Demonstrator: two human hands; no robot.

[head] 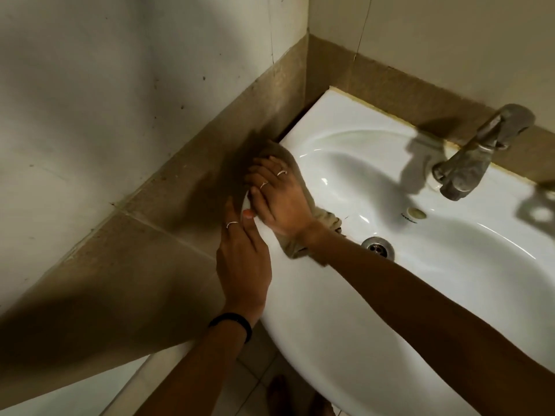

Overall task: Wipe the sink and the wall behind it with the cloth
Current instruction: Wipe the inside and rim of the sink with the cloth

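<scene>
wiping the sink [345,340] rim's left edge, right hand [277,199] with spread fingers pressing the cloth [326,219] flat beneath them, left hand [243,259] resting straight-fingered just beside, probably bracing; next, likely sweeping beyond the fingertips toward the wall [420,40].

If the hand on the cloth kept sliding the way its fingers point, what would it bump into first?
Probably the brown tiled wall beside the sink. The right hand presses the cloth on the sink's left rim, fingers aimed at that wall, which looks very close, though depth is hard to judge.
</scene>
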